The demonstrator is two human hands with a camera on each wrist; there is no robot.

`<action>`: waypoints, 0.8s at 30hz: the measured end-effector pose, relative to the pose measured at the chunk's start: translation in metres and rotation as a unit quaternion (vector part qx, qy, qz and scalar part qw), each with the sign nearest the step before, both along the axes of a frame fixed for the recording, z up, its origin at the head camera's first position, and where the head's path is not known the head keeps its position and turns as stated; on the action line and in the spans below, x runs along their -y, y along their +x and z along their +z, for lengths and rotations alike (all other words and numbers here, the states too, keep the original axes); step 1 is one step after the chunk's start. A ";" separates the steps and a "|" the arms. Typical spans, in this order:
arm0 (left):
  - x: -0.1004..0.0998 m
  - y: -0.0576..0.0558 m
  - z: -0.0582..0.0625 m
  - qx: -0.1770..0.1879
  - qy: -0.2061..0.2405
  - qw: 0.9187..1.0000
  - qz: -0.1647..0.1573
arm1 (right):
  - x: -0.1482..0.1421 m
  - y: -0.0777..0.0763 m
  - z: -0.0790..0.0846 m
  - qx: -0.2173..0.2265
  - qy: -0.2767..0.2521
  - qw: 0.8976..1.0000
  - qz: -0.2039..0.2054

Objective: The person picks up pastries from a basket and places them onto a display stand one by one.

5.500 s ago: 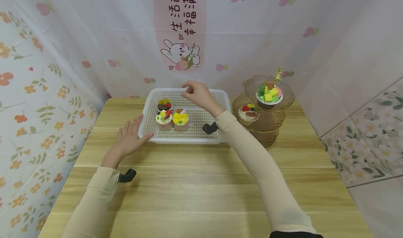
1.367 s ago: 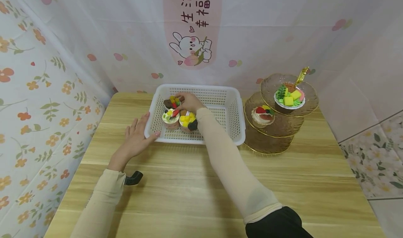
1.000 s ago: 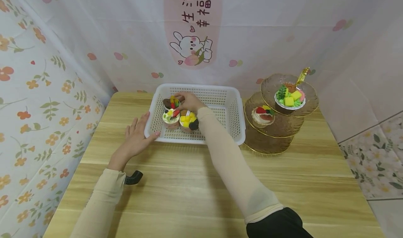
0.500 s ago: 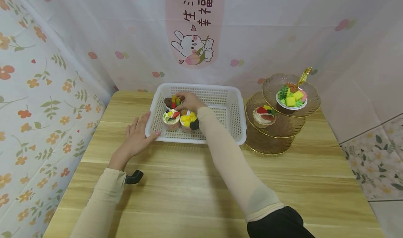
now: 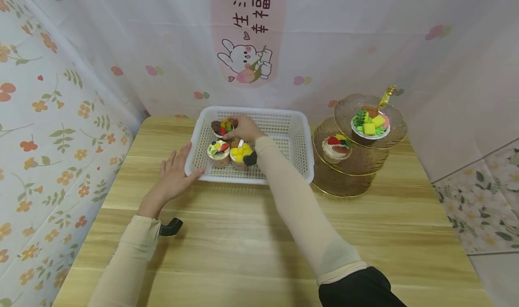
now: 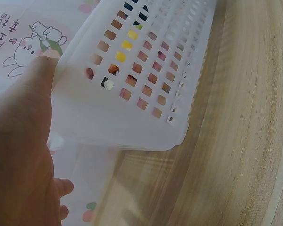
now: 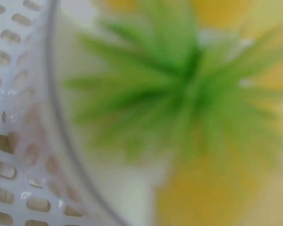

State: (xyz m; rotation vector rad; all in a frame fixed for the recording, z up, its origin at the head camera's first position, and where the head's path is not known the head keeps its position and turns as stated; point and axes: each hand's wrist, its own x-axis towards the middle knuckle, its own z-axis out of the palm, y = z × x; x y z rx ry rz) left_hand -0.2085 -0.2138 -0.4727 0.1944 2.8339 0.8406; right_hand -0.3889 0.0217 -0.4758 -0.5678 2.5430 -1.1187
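Observation:
In the head view a white plastic basket [image 5: 300, 162] holds three toy dessert cups at its left end. My right hand [image 5: 246, 129] pinches the rearmost dessert cup [image 5: 223, 127], topped with brown, red and yellow pieces, by its right side. In front of it are a cup with white cream and a strawberry [image 5: 219, 150] and a cup with yellow cubes [image 5: 241, 153]. That yellow-topped cup fills the right wrist view, blurred, with green leaves [image 7: 179, 89]. My left hand [image 5: 175, 176] rests at the basket's front left corner, fingers extended along the outside and thumb at the rim.
Right of the basket stands a three-tier amber stand [image 5: 344, 185] with gold rims. A dessert cup with green and yellow topping [image 5: 370, 124] sits on its top tier, a cream-topped one [image 5: 336, 148] on the middle tier. A printed curtain [image 5: 162, 41] hangs behind the wooden table [image 5: 227, 253].
My right hand has come down from above the basket to the rearmost cup and taken hold of it; that cup now sits slightly higher in view. My left hand has stayed at the corner.

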 end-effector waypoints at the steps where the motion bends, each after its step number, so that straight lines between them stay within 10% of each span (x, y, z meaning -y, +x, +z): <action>1: 0.000 0.000 0.000 -0.001 0.000 1.000 0.000 | -0.001 0.000 0.002 -0.003 -0.007 1.000 -0.001; 24: 0.000 0.001 0.001 0.002 0.007 1.000 -0.002 | -0.028 0.020 0.048 -0.009 -0.141 0.989 -0.050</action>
